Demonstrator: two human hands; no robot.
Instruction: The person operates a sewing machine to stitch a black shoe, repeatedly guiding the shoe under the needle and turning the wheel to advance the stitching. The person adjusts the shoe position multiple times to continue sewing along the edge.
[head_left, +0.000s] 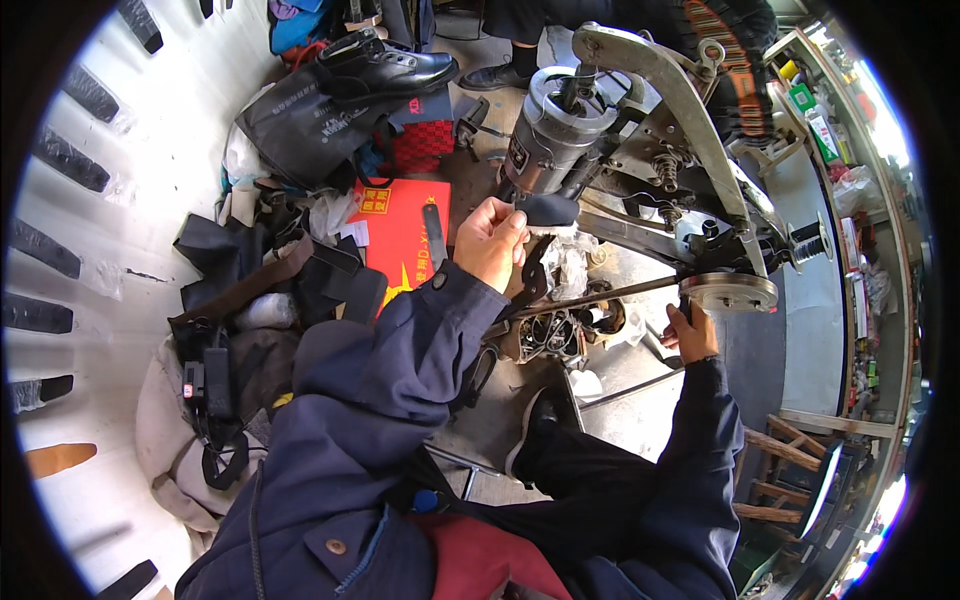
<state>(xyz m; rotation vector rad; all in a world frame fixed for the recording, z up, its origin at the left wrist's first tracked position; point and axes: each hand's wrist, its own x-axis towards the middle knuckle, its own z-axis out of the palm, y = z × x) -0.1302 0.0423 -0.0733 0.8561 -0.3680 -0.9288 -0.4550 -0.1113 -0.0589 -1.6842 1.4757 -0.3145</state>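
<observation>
My left hand [492,243] pinches a black piece [548,210] of shoe or padding, just below the silver cylinder [543,135] of a hand-cranked metal machine [710,150], which looks like a shoe-repair stitcher. My right hand [690,335] has its fingers curled just under the machine's round metal handwheel [728,293]; what they grip is hidden. A long thin bar [600,300] runs leftward from near the wheel, passing below my left hand.
A red box [408,225], a black shoe [400,70] on a dark bag [285,125], and scraps [210,240] lie left. Another person's leg and shoe [490,75] are at the top. Tools [545,335] sit below the machine; shelves [855,220] and wooden stools [780,470] stand right.
</observation>
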